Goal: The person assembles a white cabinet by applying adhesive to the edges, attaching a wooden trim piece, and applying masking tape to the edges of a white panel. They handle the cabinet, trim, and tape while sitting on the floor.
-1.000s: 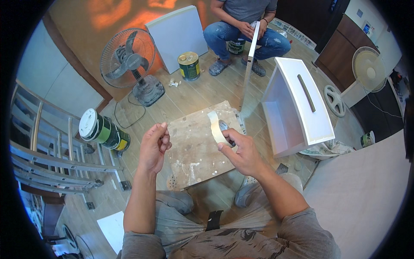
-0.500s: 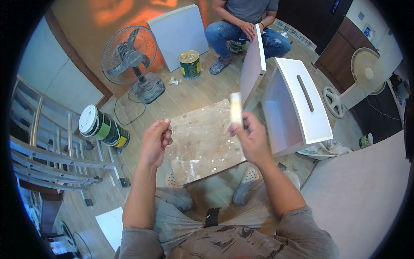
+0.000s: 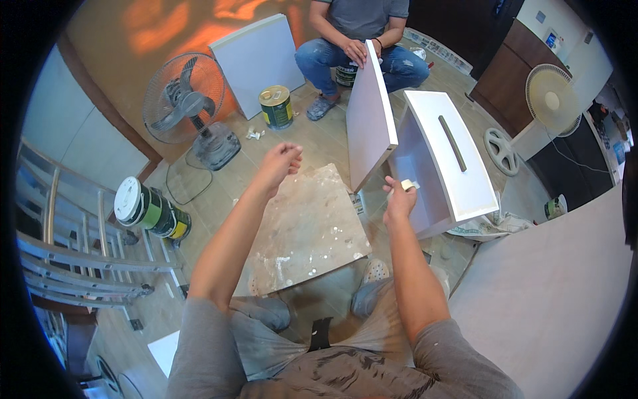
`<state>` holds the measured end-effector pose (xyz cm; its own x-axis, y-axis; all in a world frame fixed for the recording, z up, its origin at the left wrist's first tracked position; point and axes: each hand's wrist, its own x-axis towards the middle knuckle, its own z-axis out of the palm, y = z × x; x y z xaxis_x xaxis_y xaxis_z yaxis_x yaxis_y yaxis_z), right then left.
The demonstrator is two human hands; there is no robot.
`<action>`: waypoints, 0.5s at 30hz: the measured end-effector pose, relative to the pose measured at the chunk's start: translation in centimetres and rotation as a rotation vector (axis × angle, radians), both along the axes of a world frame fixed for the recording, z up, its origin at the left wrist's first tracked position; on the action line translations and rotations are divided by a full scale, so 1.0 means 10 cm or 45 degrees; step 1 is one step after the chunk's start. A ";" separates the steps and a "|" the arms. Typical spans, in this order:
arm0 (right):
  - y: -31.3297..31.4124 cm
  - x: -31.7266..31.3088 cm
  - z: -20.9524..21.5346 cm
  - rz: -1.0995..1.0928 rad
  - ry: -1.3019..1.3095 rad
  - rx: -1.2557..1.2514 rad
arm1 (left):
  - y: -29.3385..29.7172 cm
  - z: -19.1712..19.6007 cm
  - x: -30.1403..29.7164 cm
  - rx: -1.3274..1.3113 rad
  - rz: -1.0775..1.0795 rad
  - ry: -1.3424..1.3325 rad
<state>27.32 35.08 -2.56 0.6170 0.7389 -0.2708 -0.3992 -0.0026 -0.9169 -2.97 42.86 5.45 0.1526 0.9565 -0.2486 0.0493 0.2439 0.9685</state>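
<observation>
My right hand (image 3: 399,201) is closed around a small cream-coloured block-like piece (image 3: 408,185), just left of the open side of a white drawer (image 3: 478,189) with a long dark handle. My left hand (image 3: 282,166) reaches forward over the far left part of a paint-spotted board (image 3: 309,229). Its fingers are curled in, and whether anything is between them is hidden. Ahead of my right hand a white panel (image 3: 365,123) stands upright on edge, and a seated person's hands (image 3: 362,50) rest on its far end.
A green-and-yellow can (image 3: 276,110) and a grey fan (image 3: 193,106) stand at the far left, near a leaning white panel (image 3: 256,63). On the left are a lidded bucket (image 3: 149,209) and a metal ladder (image 3: 86,249). Another fan (image 3: 551,100) is at the right.
My left hand has reached forward and slightly right. My right hand has moved right and lower, with the cream piece still in it. The whole view has shifted a little.
</observation>
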 end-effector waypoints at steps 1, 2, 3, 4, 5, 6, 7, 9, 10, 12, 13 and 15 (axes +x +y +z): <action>0.03 0.02 -0.03 0.047 -0.143 -0.103 | 0.16 -0.01 0.07 0.031 -0.011 0.024; 0.06 0.06 -0.04 0.092 -0.291 -0.206 | 0.32 -0.02 0.17 0.062 -0.025 0.043; 0.12 0.17 -0.13 0.125 -0.330 -0.175 | 0.49 -0.02 0.26 0.095 -0.042 0.057; 0.21 0.27 -0.23 0.160 -0.369 -0.143 | 0.65 -0.01 0.34 0.154 -0.056 0.091; 0.30 0.34 -0.35 0.201 -0.404 -0.111 | 0.82 -0.02 0.40 0.211 -0.065 0.130; 0.36 0.36 -0.44 0.216 -0.578 -0.160 | 0.97 -0.02 0.47 0.266 -0.077 0.169; 0.41 0.38 -0.54 0.231 -0.754 -0.207 | 1.12 -0.02 0.53 0.331 -0.082 0.206; 0.46 0.39 -0.66 0.226 -1.004 -0.245 | 1.40 0.05 0.67 0.454 -0.096 0.283; 0.47 0.33 -0.73 0.206 -1.080 -0.227 | 1.55 0.11 0.75 0.494 -0.102 0.264; 0.53 0.21 -0.72 0.271 -1.183 -0.185 | 1.85 0.18 0.87 0.564 -0.112 0.239; 0.56 0.16 -0.68 0.352 -1.209 -0.158 | 1.99 0.22 0.92 0.598 -0.125 0.238; 0.56 0.23 -0.68 0.462 -1.158 -0.138 | 2.25 0.31 1.14 0.670 -0.174 0.202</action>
<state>29.60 40.72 -9.40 0.3644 0.9239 0.1170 0.4997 -0.0880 -0.8617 8.41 65.34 8.52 0.2838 0.9318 0.2265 0.2017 -0.2889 0.9359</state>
